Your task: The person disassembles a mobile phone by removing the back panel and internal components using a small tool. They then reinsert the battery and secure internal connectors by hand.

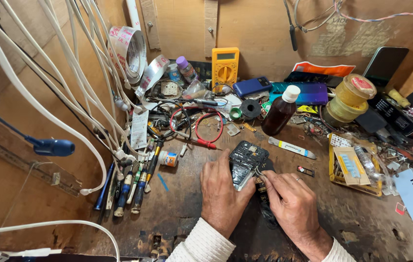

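Note:
An opened black phone (246,160) with its back cover off lies on the dark wooden bench (187,204). My left hand (222,194) grips its left edge and holds it steady. My right hand (289,206) pinches a thin metal tool (259,172) whose tip touches the phone's lower right side. A dark strip-shaped part (263,196) lies under my right hand, partly hidden. Both wrists wear white knit sleeves.
Screwdrivers (131,187) line the left side beside white cables (70,97). A yellow multimeter (225,65), brown bottle (279,111), tape rolls (352,97), blue phones (293,92), red test lead (206,140) and a yellow parts tray (352,167) crowd the back and right.

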